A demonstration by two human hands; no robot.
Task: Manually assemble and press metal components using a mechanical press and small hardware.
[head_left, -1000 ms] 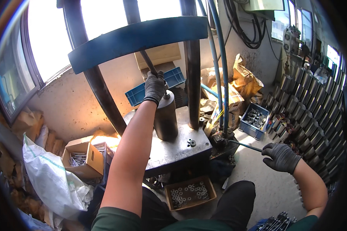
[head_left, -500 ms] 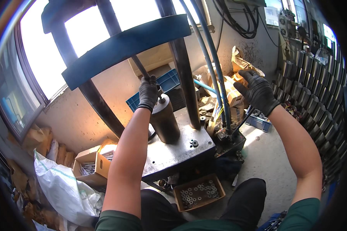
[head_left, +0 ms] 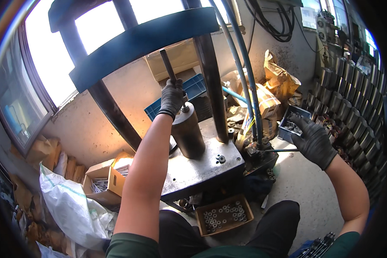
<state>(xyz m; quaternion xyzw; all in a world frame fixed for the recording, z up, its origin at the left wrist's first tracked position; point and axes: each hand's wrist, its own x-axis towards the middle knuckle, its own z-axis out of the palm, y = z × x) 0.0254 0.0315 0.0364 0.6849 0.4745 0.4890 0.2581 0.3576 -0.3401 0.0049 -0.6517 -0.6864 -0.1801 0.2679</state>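
My left hand (head_left: 172, 99), in a dark grey work glove, is wrapped round an upright dark metal rod (head_left: 167, 62). The rod leans slightly left, its top end close to the lower edge of the blue press beam (head_left: 146, 38). Beside that hand stands a thick metal cylinder (head_left: 188, 133) with a narrow fitting on top, set on the steel press table (head_left: 202, 167). My gloved right hand (head_left: 314, 142) is held palm down with fingers apart, at the free end of a thin lever (head_left: 280, 150). Whether palm or thumb touches the lever I cannot tell.
Below the table sits a box of metal rings (head_left: 223, 232). A carton of metal pins (head_left: 101, 191) and a white sack (head_left: 71, 210) stand left. Stacked metal cylinders (head_left: 352, 107) rise at right, near a small blue bin (head_left: 288, 133). Hoses (head_left: 245, 81) run down beside the press column.
My right hand has come down, and the lever has swung from slanting upward to nearly level. The rod's top end, hidden before, now shows below the beam. My left hand keeps its hold.
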